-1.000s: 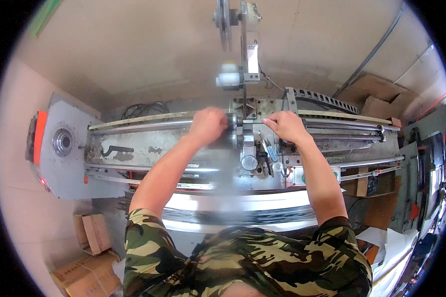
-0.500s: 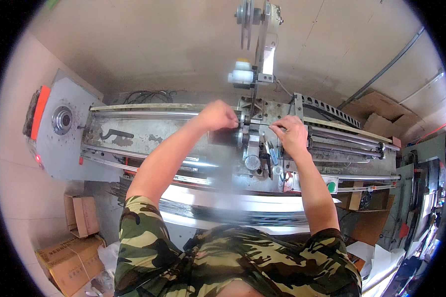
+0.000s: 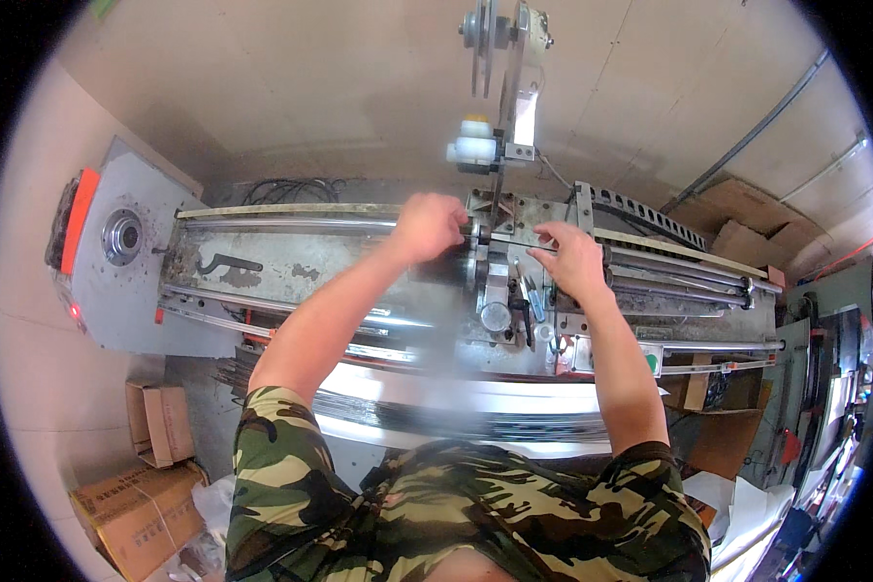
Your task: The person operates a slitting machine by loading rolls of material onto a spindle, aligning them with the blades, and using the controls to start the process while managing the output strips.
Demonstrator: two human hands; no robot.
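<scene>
A long metal machine (image 3: 310,254) with guide rails stretches across in front of me. My left hand (image 3: 429,227) is at the dark chuck-like block in its middle, fingers curled together; whatever they pinch is hidden. From that block a thin metal rod (image 3: 514,242) runs rightward. My right hand (image 3: 574,262) is by the rod's right end, thumb and forefinger apart, with no grip on it visible. Between the hands and nearer to me lie a slim blue-and-silver hand tool (image 3: 534,297) and a round clear cup (image 3: 496,317).
Along the near side, a shiny trough (image 3: 514,398) holds many thin rods. A hook spanner (image 3: 229,263) lies on the bed at left. An upright post with pulleys (image 3: 514,58) and a white bottle (image 3: 474,148) rises behind. Cardboard boxes (image 3: 141,509) stand lower left.
My right thumb and forefinger have spread apart, and that hand has shifted slightly. The left hand stays by the block, its fingers turned a little.
</scene>
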